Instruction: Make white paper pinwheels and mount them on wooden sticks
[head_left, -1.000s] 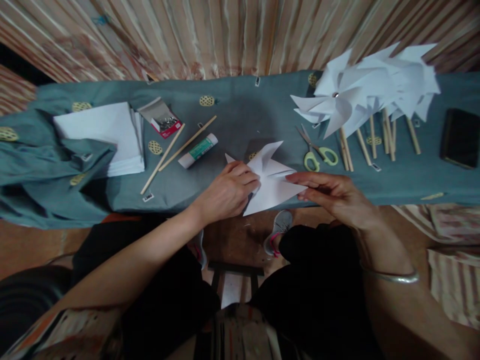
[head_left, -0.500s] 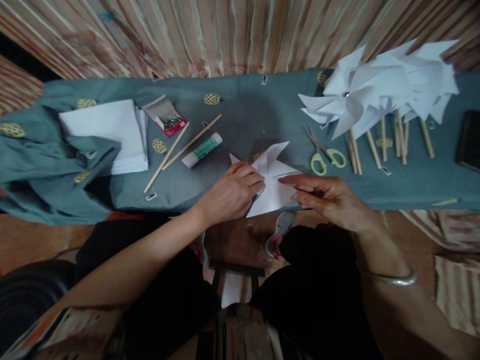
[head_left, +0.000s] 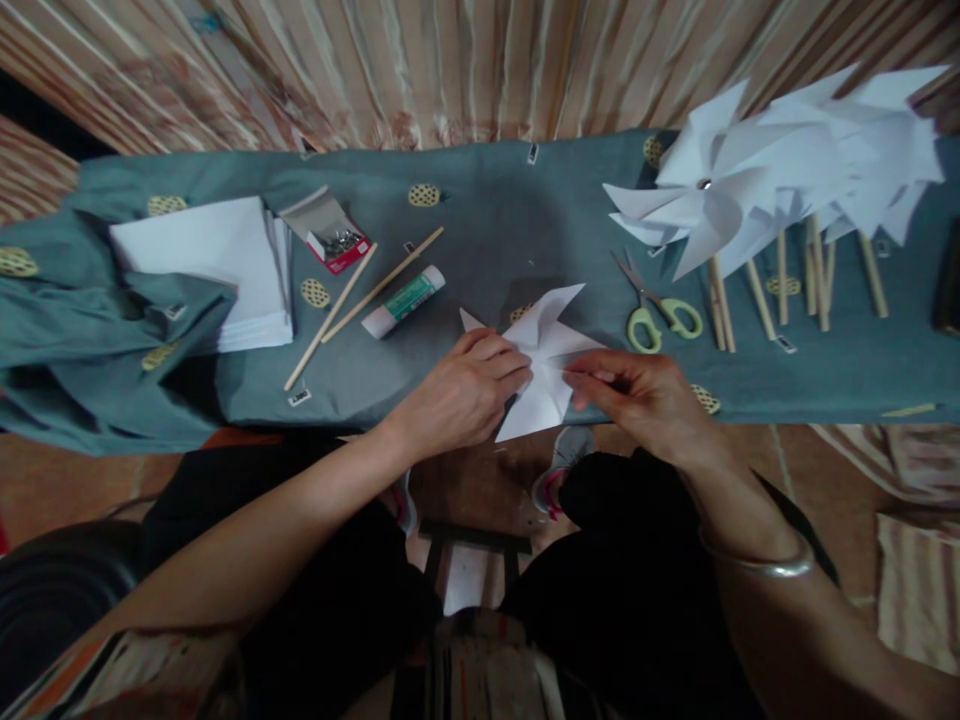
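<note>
A white paper pinwheel (head_left: 546, 345) lies at the table's front edge, its blades partly folded inward and one point hanging over the edge. My left hand (head_left: 484, 380) has its fingers curled on the paper's left side, gripping it near the centre. With thumb and forefinger pinched, my right hand (head_left: 634, 395) holds a blade on the right side of the same paper. Part of the pinwheel is hidden under my left fingers. Green-handled scissors (head_left: 664, 318) lie slightly open beyond my right hand.
Several finished pinwheels on sticks (head_left: 795, 170) are piled at the back right. To the left are a glue stick (head_left: 405, 300), two wooden sticks (head_left: 334, 315), an open red box of pins (head_left: 341, 245) and a stack of white paper (head_left: 217, 260). A green cloth (head_left: 487, 230) covers the table.
My right hand has moved slightly left, bringing the right blade inward toward the pinwheel's centre. My left hand has stayed on the paper. The view has shifted a little.
</note>
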